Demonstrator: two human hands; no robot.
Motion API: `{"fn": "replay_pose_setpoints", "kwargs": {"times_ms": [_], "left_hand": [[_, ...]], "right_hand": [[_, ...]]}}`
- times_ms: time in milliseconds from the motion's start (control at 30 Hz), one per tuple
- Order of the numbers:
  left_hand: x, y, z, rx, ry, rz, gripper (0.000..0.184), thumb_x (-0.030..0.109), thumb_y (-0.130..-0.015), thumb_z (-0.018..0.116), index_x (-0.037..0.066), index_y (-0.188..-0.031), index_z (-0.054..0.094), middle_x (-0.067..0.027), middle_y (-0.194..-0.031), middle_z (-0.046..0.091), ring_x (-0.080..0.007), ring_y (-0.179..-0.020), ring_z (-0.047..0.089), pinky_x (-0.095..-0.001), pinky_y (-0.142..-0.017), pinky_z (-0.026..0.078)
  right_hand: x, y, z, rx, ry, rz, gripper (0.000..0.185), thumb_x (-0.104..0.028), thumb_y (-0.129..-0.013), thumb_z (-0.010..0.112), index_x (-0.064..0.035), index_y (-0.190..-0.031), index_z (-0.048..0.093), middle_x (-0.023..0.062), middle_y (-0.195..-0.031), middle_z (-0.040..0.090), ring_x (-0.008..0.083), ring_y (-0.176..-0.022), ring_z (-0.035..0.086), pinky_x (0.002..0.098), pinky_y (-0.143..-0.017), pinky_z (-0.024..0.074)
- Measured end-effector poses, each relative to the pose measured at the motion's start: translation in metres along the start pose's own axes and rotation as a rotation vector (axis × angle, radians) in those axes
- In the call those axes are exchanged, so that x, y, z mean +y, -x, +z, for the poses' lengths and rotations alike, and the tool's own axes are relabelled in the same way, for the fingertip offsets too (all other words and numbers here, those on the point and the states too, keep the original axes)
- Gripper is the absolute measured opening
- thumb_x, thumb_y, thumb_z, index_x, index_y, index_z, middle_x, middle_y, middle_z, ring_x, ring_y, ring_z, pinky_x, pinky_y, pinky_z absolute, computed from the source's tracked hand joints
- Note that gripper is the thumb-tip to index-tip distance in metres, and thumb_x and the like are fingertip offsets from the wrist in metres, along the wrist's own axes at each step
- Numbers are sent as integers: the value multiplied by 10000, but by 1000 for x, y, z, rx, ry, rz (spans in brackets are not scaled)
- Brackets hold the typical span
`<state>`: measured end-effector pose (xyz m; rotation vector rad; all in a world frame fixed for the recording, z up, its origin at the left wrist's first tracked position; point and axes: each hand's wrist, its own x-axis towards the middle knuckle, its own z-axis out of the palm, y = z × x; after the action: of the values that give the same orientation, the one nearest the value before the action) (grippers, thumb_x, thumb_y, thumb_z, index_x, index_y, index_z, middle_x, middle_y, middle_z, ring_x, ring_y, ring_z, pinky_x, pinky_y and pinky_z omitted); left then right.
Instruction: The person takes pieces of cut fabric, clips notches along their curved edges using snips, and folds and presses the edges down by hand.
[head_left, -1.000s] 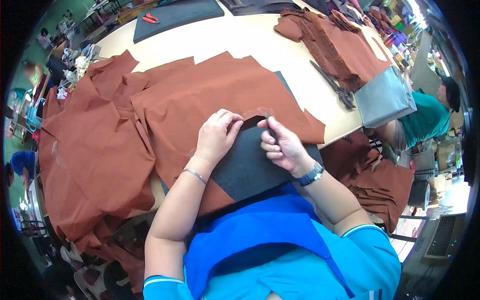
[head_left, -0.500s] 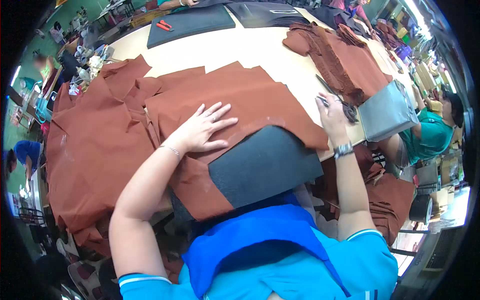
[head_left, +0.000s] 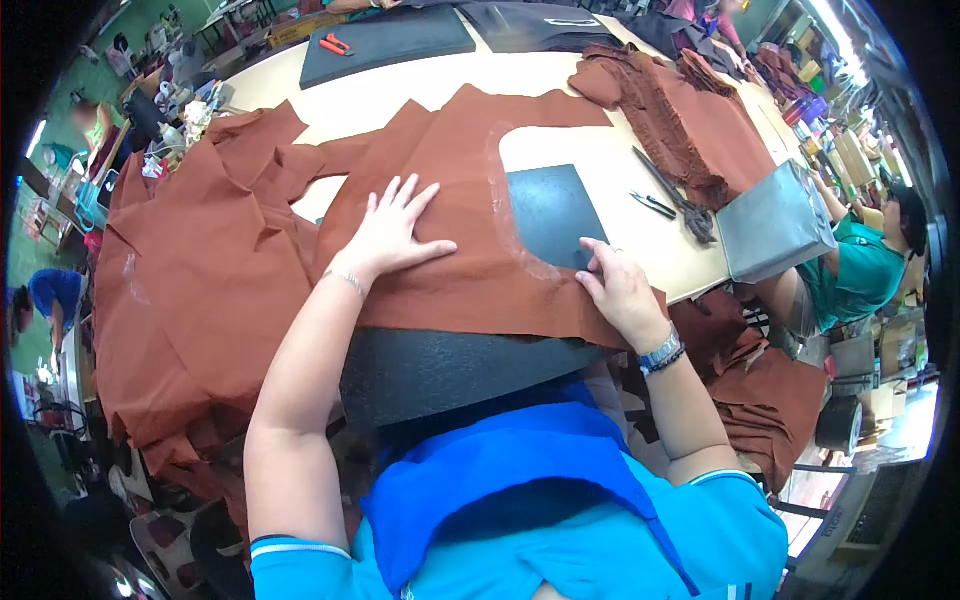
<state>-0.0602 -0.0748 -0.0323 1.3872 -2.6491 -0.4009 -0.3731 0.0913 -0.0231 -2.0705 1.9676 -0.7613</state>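
My left hand (head_left: 392, 232) lies flat with fingers spread on a rust-brown fabric piece (head_left: 440, 200). This piece has a curved cutout on its right side, with whitish marks along the edge. Below the cutout, my right hand (head_left: 625, 290) rests at the fabric's right part, its thumb and forefinger bent and apart. Under the fabric is a dark board (head_left: 470, 375), part of which shows through the cutout. Thread snips (head_left: 652, 205) lie on the table beyond my right hand, beside a longer dark tool (head_left: 660, 175) and a dark scrap bundle (head_left: 697, 225).
A large pile of brown fabric (head_left: 190, 300) covers the left side. More brown pieces (head_left: 720, 130) lie at the right back, near a grey block (head_left: 775, 220). An orange-handled tool (head_left: 336, 45) rests on a black board (head_left: 400, 50). A person in green (head_left: 865, 265) sits at the right.
The snips have left my right hand and lie on the table. That hand has moved down and left to the fabric. The brown piece has turned, bringing its curved cutout to the right.
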Motion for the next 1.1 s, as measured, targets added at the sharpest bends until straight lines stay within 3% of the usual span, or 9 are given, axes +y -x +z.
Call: {"fn": "replay_pose_setpoints", "kwargs": {"times_ms": [167,267,400,533,733,800,867,1000,1100], "left_hand": [[43,74,13,86,-195,-208,1058,779,-807,545,32,-1522,322,-350,-1508,304,-404,-1427,338,-536,-1106,359],[116,91,-70,-645,-198,-284,1021,761,-767,614,-14,-1416,467,-304,-1214,606,-385,-1051,653,-434,-864,548],[86,95,-28,-69,-202,95,1043,763,-739,637,54,-1471,413,-268,-1470,415,-424,-1347,425,-556,-1079,376],[66,93,-5,-221,-134,-11,1120,759,-742,642,151,-1577,210,-194,-1640,45,-422,-1506,52,-715,-1121,161],[98,70,-30,-232,-287,80,913,631,-801,678,55,-1462,427,-232,-1533,357,-403,-1415,347,-616,-1089,323],[103,37,-6,28,114,296,703,504,-835,712,21,-1326,573,-236,-1370,548,-358,-1291,514,-509,-1057,391],[116,12,6,-145,343,267,583,450,-845,713,42,-1252,626,-189,-1214,638,-323,-1163,586,-471,-1014,405],[122,-1,40,-69,428,230,398,403,-846,725,81,-1078,707,-101,-972,720,-265,-971,655,-428,-904,409],[128,6,41,97,174,255,349,402,-841,730,106,-1025,703,-65,-967,714,-232,-941,648,-399,-853,379]], "right_hand": [[18,-12,-24,-206,-136,-22,166,-141,-863,702,-17,-970,683,158,-845,678,299,-813,668,389,-751,531],[23,-25,-45,-113,-33,-154,120,-132,-861,682,-17,-895,670,162,-847,668,329,-831,656,408,-775,521],[18,-45,-60,-157,33,-234,117,-147,-862,669,-43,-907,641,142,-875,670,320,-876,647,417,-819,501],[34,-57,-64,-169,161,-354,122,-209,-871,662,-97,-915,643,88,-887,659,282,-923,630,440,-917,427],[16,-76,-88,-236,150,-403,86,-137,-853,682,-84,-916,657,73,-878,655,264,-923,621,399,-878,439],[0,-85,-93,-322,180,-343,73,-141,-858,678,-94,-911,659,61,-875,653,254,-938,614,405,-893,421],[0,-92,-96,-374,184,-331,85,-130,-861,658,-112,-944,657,49,-901,644,261,-947,608,435,-936,414],[18,-101,-83,119,719,-433,216,-64,-823,626,-109,-1034,643,77,-1016,626,281,-975,620,452,-1020,442],[18,-92,-55,-90,160,-433,249,-42,-815,618,-91,-1056,653,98,-1047,628,294,-994,634,422,-950,505]]}}
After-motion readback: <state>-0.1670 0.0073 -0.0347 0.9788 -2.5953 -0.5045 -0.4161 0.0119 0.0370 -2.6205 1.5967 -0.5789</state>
